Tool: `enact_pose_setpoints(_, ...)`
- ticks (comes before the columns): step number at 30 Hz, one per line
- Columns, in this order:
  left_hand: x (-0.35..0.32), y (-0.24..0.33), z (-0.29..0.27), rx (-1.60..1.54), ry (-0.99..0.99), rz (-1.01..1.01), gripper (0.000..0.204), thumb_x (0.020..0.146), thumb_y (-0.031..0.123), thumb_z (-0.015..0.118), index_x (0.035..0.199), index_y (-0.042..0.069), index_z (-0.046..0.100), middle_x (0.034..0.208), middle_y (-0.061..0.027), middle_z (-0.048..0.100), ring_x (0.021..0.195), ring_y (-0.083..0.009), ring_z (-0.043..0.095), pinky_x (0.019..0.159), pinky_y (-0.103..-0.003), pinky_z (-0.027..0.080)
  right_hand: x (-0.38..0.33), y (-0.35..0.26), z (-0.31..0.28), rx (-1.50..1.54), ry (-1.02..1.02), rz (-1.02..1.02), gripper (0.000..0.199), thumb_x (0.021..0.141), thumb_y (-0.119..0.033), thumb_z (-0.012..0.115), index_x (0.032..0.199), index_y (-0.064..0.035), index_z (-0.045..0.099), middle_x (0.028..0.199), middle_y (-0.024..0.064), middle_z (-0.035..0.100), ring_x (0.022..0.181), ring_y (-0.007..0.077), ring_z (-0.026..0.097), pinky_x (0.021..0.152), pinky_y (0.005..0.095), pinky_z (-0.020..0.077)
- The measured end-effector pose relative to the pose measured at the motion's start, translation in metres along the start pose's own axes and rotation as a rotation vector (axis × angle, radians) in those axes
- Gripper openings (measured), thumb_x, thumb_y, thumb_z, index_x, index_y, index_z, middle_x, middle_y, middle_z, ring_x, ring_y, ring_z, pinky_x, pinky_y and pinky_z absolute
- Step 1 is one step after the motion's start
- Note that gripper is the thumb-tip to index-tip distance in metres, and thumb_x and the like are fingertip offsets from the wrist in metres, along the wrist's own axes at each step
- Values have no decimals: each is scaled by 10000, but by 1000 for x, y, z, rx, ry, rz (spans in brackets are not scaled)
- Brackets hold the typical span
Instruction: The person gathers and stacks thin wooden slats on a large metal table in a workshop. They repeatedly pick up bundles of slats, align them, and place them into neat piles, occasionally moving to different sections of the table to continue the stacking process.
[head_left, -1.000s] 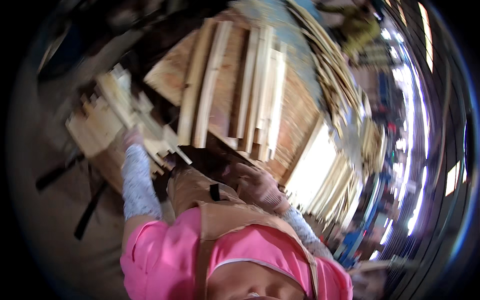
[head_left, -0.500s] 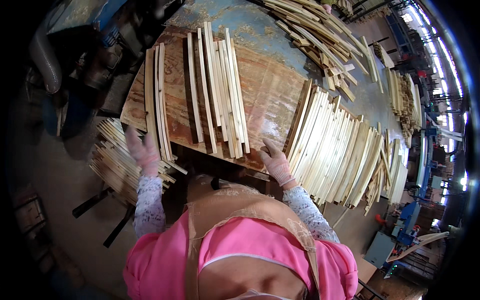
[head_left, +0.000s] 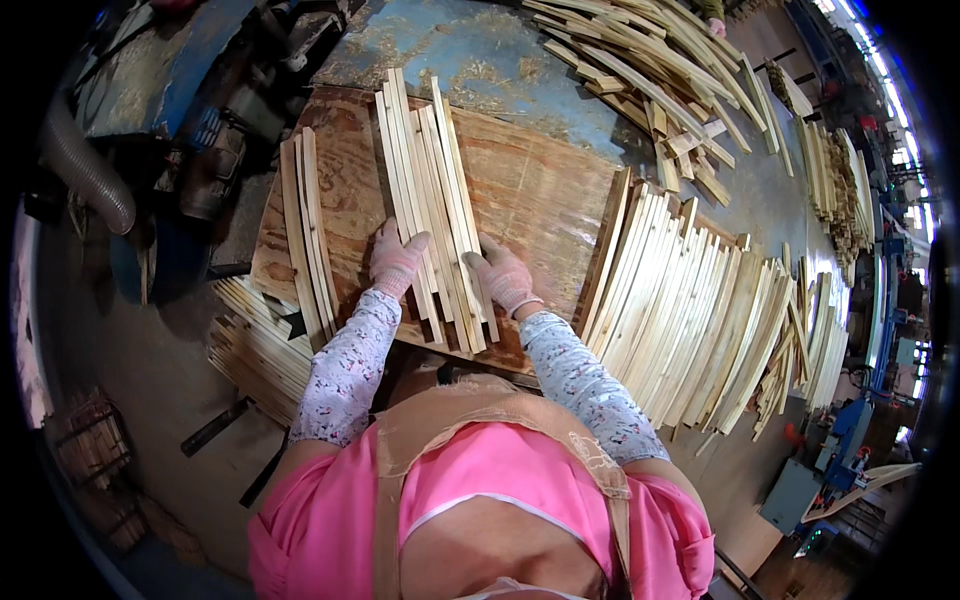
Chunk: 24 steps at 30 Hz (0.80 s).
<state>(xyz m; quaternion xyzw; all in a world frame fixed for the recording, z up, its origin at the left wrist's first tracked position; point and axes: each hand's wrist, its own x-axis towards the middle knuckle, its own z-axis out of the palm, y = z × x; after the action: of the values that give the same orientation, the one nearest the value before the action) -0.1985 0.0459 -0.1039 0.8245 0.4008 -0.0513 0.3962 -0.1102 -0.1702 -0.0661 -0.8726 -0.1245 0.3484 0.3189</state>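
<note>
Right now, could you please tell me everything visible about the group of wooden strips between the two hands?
The group of wooden strips is made of pale, long, narrow pieces lying roughly side by side, with uneven ends. It rests on the brown board, pointing away from the person. The gloved left hand touches its left side; the gloved right hand seems to touch its right.
</note>
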Motion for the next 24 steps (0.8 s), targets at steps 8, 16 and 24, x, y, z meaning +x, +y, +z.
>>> enact_pose_setpoints(8, 27, -11, -21, -59, -130, 40, 930, 925, 565, 716, 1571, -43, 437, 1601, -264, 481, 1493, -387, 449, 1236, -422, 352, 25, 44, -2, 260, 0, 133, 520, 1031, -411, 599, 1399, -48, 661, 1308, 198, 733, 1254, 309, 679, 1093, 370, 487)
enact_pose_setpoints(16, 29, -14, -23, -57, -95, 100, 958, 912, 575, 735, 1546, -81, 444, 1562, -296, 508, 1475, -396, 470, 1231, -412, 360, 7, 62, -13, 425, 86, 151, 486, 1048, -335, 603, 1355, 36, 667, 1270, 221, 742, 1202, 288, 688, 1067, 347, 489)
enact_pose_setpoints(24, 36, -5, -13, -62, -110, 73, 902, 928, 502, 730, 1565, -61, 430, 1585, -283, 488, 1489, -387, 454, 1234, -413, 350, -9, 106, -22, 431, 141, 108, 447, 1047, -299, 599, 1320, 44, 684, 1241, 181, 754, 1172, 254, 681, 1052, 346, 486)
